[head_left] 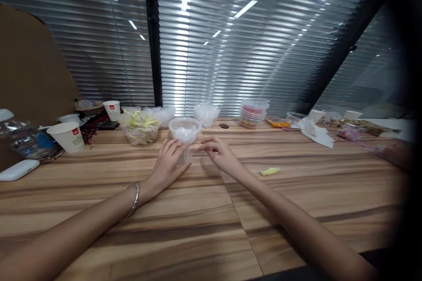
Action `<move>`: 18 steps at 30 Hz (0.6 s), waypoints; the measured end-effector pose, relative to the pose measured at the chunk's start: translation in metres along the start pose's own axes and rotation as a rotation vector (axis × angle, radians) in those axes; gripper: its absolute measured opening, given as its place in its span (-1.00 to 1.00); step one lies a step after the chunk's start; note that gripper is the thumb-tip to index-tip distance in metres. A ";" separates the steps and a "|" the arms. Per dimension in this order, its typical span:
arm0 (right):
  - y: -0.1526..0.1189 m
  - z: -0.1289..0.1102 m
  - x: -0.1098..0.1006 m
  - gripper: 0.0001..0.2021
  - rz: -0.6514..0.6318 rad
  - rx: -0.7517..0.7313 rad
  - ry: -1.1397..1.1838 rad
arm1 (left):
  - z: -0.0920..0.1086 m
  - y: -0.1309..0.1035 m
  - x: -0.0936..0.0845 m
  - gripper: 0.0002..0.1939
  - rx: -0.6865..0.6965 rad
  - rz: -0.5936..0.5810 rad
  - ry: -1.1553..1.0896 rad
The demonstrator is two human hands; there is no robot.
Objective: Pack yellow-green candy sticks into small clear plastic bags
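Note:
My left hand (169,162) rests low over the table, fingers stretched forward and thumb apart. Its fingertips are near the front of a clear plastic tub (185,129) that has whitish, see-through pieces inside. Between my hands is a small clear plastic piece (187,155), partly hidden by the left fingers; its kind is unclear. My right hand (217,153) is just right of it, fingers bent and drawn together toward the left. Whatever may be between those fingertips is too small to make out. A yellow-green wrapped piece (270,171) lies right of my right forearm.
A tub of yellow-green pieces (140,127), a clear bag bundle (206,114) and stacked clear containers (253,113) line the back. Left are paper cups (67,137), a bottle (29,140) and a white case (20,170). Crumpled tissue (316,133) and another person's hand (397,153) are right.

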State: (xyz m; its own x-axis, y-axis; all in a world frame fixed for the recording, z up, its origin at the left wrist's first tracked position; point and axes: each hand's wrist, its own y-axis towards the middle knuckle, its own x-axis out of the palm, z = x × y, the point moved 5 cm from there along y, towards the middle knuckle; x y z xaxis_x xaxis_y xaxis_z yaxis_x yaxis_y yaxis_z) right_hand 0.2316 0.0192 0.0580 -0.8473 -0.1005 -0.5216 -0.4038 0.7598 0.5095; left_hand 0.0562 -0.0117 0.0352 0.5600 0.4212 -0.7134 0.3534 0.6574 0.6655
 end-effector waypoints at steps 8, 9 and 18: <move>-0.022 0.085 -0.091 -0.69 -0.020 0.673 -0.630 | 0.006 -0.002 0.002 -0.46 0.014 -0.076 0.014; -0.025 0.092 -0.100 -0.65 -0.012 0.710 -0.642 | 0.006 -0.003 0.002 -0.46 0.016 -0.078 0.007; -0.037 0.119 -0.124 -0.67 -0.165 0.959 -0.743 | 0.005 -0.003 0.004 -0.47 0.016 -0.087 0.043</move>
State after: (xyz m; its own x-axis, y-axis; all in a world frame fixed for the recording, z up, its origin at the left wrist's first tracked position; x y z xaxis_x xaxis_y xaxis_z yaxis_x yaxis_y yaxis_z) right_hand 0.3930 0.0796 0.0222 -0.2803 -0.0877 -0.9559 0.1966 0.9695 -0.1466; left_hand 0.0616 -0.0152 0.0316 0.4940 0.3894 -0.7774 0.4118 0.6827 0.6036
